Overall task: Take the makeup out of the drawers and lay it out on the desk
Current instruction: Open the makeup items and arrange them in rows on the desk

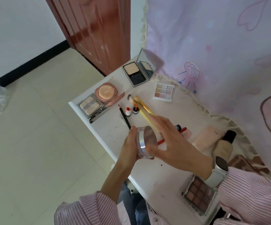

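My left hand (129,146) grips a round clear powder jar with a silver lid (146,141), tilted on its side above the white desk's (102,133) front edge. My right hand (172,143) hovers against the jar's lid with fingers spread, its thumb under the jar. Laid out on the desk are a square silver compact (91,107), a pink cushion compact (106,93), an open mirrored powder compact (137,73), a pastel palette (164,91), two yellow-handled brushes (141,105), a black pencil (124,116) and two small bottles (131,110).
A red pencil (162,140), a peach box (206,138), a foundation bottle (224,145) and a brown eyeshadow palette (198,195) lie on the desk's right side. A lilac curtain (212,46) hangs behind. A reddish door (95,30) and tiled floor (34,127) are to the left.
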Available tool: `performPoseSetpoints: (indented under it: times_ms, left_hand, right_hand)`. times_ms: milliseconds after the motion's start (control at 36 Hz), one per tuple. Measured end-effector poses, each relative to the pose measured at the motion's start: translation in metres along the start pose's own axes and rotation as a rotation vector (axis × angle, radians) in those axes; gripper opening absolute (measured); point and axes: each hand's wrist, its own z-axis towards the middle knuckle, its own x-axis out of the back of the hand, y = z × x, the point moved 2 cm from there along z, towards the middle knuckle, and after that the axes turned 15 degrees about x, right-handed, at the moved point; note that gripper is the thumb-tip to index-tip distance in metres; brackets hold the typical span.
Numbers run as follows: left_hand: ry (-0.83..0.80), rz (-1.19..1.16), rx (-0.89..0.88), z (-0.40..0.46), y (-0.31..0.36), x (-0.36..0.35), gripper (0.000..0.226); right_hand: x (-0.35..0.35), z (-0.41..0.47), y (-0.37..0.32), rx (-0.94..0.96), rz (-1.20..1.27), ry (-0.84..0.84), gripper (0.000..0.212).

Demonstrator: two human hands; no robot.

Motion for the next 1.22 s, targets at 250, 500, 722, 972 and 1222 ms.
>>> performPoseSetpoints:
  times_ms: [250,500,722,972,1222]
  left_hand:
    - [0.162,0.223,-0.255,0.002,-0.003,0.008,0.038]
    - [0.066,0.028,-0.09,-0.001,-0.004,0.007,0.041]
    - [0.045,0.077,-0.089,-0.001,-0.008,0.011,0.04]
    - [-0.032,-0.005,0.037,-0.008,-0.013,0.031,0.043]
    - [-0.191,0.078,0.146,-0.013,-0.007,0.047,0.033]
  right_hand:
    - [-0.011,0.005,-0.005,-0.264,0.213,-0.132,0.063]
    - [-0.009,0.003,-0.012,0.05,0.062,-0.1,0.065]
    - [-0.014,0.009,-0.006,-0.265,0.237,-0.071,0.063]
    - [-0.028,0.007,-0.012,0.398,-0.379,-0.239,0.09]
    - [-0.041,0.006,-0.01,0.574,-0.372,-0.277,0.087]
